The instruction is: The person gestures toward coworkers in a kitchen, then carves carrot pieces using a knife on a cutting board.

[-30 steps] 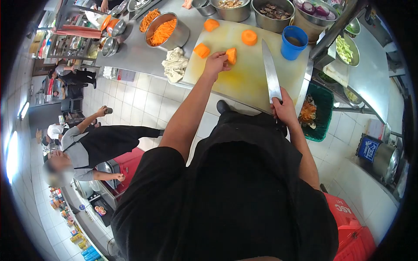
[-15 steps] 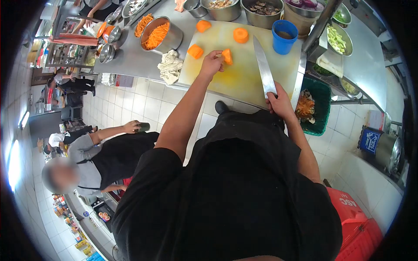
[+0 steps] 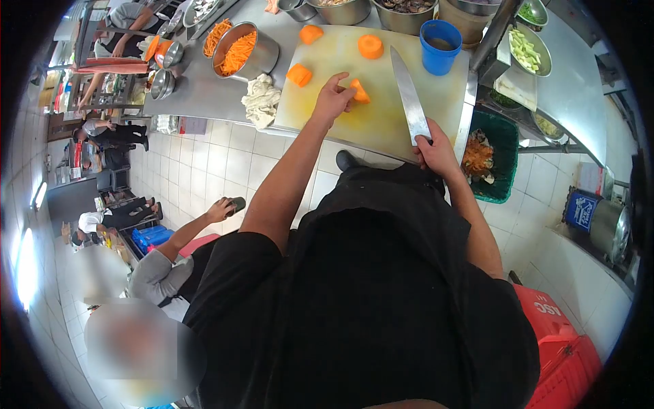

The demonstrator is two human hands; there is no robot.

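We find the right hand (image 3: 437, 145) clenched on the knife (image 3: 407, 92), its blade aimed at eleven o'clock on the board (image 3: 436, 102), presumably to spare the left hand (image 3: 334, 101), outstretched and loosely parted, with the carrot piece (image 3: 360, 91) just beside at three o'clock, contact unclear.

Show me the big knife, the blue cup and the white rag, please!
Knife (image 3: 409, 95): head view, middle of the blade.
Blue cup (image 3: 439, 58): head view, outer wall.
White rag (image 3: 261, 101): head view, crumpled middle.
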